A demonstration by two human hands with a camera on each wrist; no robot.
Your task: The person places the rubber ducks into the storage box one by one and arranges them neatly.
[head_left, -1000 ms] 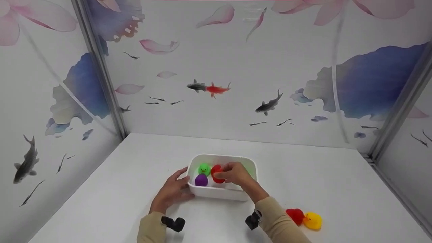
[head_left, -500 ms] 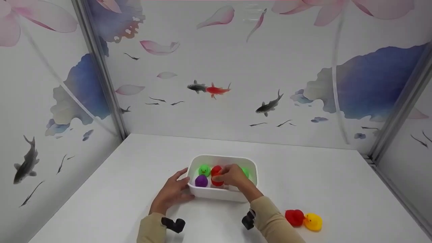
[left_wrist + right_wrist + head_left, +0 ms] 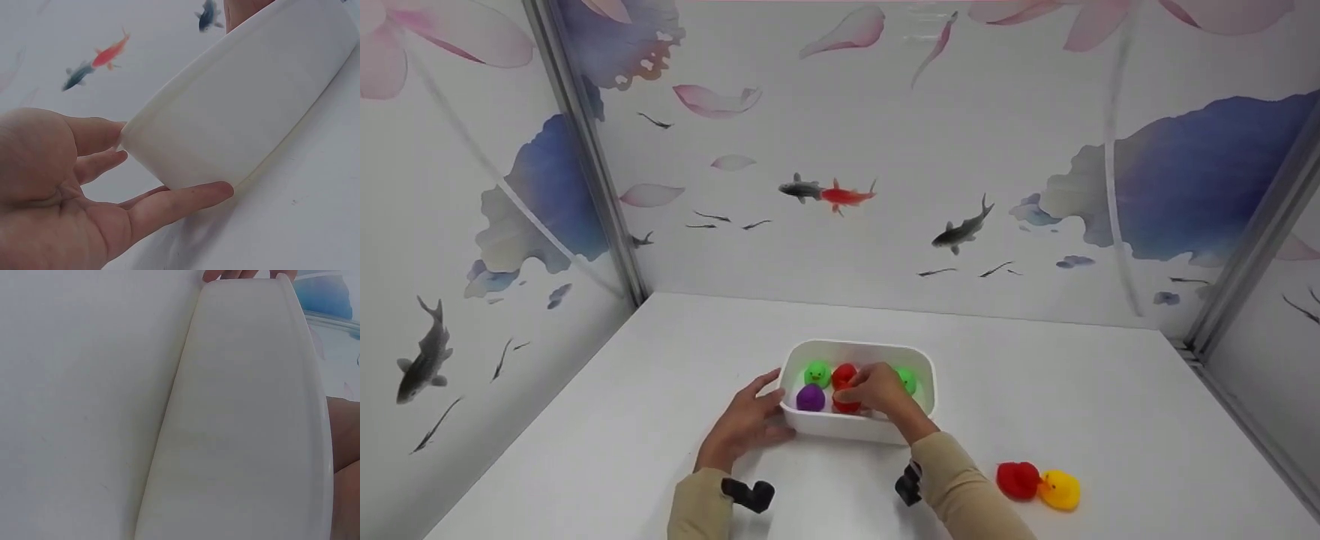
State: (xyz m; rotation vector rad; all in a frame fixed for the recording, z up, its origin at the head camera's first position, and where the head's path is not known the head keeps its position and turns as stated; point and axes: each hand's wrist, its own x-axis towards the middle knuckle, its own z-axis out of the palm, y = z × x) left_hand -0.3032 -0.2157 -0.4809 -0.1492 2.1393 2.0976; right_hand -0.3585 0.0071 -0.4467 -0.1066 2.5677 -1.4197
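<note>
A white plastic bin (image 3: 851,427) stands on the table. Inside it sit a green rubber duck (image 3: 817,373) at the back left, a purple toy (image 3: 811,398) in front of it, a red toy (image 3: 844,373) near the middle and a second green duck (image 3: 907,380) at the right. My right hand (image 3: 881,388) reaches into the bin and pinches a red rubber duck (image 3: 847,405), partly hidden under the fingers. At the bin's left end, my left hand (image 3: 746,420) touches the corner with spread, fairly straight fingers (image 3: 185,203), some against the rim and one along the front wall.
On the table (image 3: 1125,405) to the right of the bin lie a red rubber duck (image 3: 1018,481) and a yellow rubber duck (image 3: 1060,490), touching each other. White panels printed with fish and petals enclose the table at the back and sides.
My right hand has shifted slightly left and lower in the bin with the red duck. More of the right green duck and the rear red toy now shows. My left hand stays put.
</note>
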